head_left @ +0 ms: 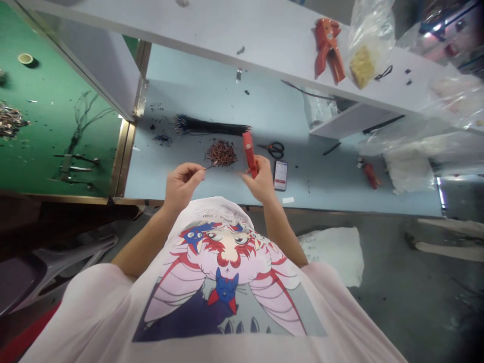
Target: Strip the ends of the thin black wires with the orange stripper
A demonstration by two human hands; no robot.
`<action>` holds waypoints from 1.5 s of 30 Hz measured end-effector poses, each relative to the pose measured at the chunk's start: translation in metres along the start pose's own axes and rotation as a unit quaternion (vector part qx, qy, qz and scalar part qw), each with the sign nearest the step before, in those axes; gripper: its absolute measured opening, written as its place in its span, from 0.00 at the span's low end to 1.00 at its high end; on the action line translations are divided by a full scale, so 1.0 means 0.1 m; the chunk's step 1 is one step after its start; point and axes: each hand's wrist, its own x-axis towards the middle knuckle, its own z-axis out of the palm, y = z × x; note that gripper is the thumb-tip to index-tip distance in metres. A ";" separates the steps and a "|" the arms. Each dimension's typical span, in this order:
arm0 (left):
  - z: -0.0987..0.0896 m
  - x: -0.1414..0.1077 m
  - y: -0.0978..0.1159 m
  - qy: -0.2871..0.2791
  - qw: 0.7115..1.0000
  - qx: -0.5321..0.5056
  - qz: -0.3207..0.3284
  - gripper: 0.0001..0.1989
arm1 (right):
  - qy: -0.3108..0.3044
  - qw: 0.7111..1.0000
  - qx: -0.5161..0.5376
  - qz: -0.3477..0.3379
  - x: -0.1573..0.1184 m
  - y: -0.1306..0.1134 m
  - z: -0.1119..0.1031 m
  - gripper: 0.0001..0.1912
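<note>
My left hand (184, 185) pinches a thin dark wire (210, 167) between thumb and fingers, its tip pointing right over a heap of small copper-coloured pieces (222, 153). In my right hand (261, 181) is a red hand tool (248, 147), held upright with the fingers wrapped round it; it resembles the wire stripper lying on the shelf, though its jaws are hard to make out. A long bundle of black wires (212, 126) lies just behind the heap. To the right of the tool rest black-handled scissors (276, 149) and a phone (280, 175) with its screen lit.
A white shelf (227, 30) crosses above the blue table (181, 70), bearing a red wire stripper (328, 50) and a bag of yellowish bits (363, 65). Another red tool (371, 175) lies at the right beside plastic bags (410, 169). A green table (49, 151) adjoins on the left.
</note>
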 end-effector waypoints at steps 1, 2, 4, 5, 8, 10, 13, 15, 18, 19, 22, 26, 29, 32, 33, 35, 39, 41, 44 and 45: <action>0.03 0.00 0.01 0.001 1.000 -0.010 -0.004 0.06 | -0.047 0.999 0.009 0.008 -0.03 -0.03 0.02 0.19; 0.05 0.00 0.01 0.006 1.000 -0.015 -0.004 0.06 | -0.105 0.993 0.038 0.024 -0.08 -0.07 0.03 0.18; 0.07 0.00 0.01 0.024 1.000 -0.009 0.010 0.05 | -0.229 0.961 0.139 0.072 -0.20 -0.14 0.02 0.18; 0.07 0.00 0.01 0.035 0.999 0.000 0.021 0.05 | -0.279 0.935 0.199 0.094 -0.27 -0.17 0.01 0.18; 0.06 -0.01 0.01 0.056 0.996 0.027 0.061 0.04 | -0.351 0.856 0.347 0.152 -0.44 -0.24 -0.01 0.20; 0.07 -0.03 0.02 0.053 0.994 0.038 0.092 0.03 | -0.361 0.820 0.404 0.183 -0.50 -0.26 -0.02 0.20; 0.10 -0.05 0.04 0.029 0.989 0.051 0.133 0.03 | -0.364 0.785 0.454 0.212 -0.55 -0.27 -0.05 0.21; 0.11 -0.06 0.04 0.017 0.987 0.057 0.149 0.03 | -0.376 0.766 0.471 0.222 -0.56 -0.28 -0.07 0.21; 0.12 -0.05 0.06 0.007 0.984 0.071 0.165 0.04 | -0.385 0.753 0.482 0.231 -0.57 -0.28 -0.09 0.21; 0.11 -0.05 0.06 0.004 0.982 0.080 0.173 0.04 | -0.386 0.752 0.482 0.231 -0.58 -0.29 -0.09 0.21; 0.10 -0.05 0.08 -0.005 0.974 0.114 0.195 0.03 | -0.393 0.754 0.475 0.228 -0.59 -0.30 -0.09 0.21; 0.09 -0.08 0.11 -0.001 0.965 0.144 0.217 0.03 | -0.406 0.758 0.467 0.207 -0.60 -0.28 -0.08 0.21; 0.07 -0.09 0.12 -0.002 0.959 0.160 0.234 0.03 | -0.409 0.762 0.464 0.192 -0.59 -0.26 -0.07 0.21; 0.06 -0.10 0.13 0.001 0.954 0.172 0.247 0.03 | -0.414 0.765 0.456 0.190 -0.58 -0.26 -0.07 0.21; 0.05 -0.10 0.13 0.002 0.952 0.177 0.250 0.03 | -0.415 0.766 0.453 0.191 -0.58 -0.27 -0.07 0.21; 0.04 -0.10 0.13 0.003 0.948 0.188 0.257 0.03 | -0.412 0.769 0.449 0.193 -0.58 -0.29 -0.07 0.21; 0.02 -0.08 0.13 -0.006 0.940 0.200 0.276 0.03 | -0.403 0.778 0.443 0.192 -0.60 -0.33 -0.07 0.17; 0.02 -0.08 0.13 -0.011 0.938 0.208 0.277 0.03 | -0.403 0.782 0.439 0.186 -0.60 -0.34 -0.08 0.16; 0.01 -0.06 0.13 -0.014 0.937 0.218 0.274 0.03 | -0.407 0.787 0.428 0.178 -0.60 -0.34 -0.08 0.16; 0.01 -0.06 0.12 -0.015 0.937 0.218 0.274 0.03 | -0.408 0.789 0.424 0.177 -0.60 -0.34 -0.08 0.16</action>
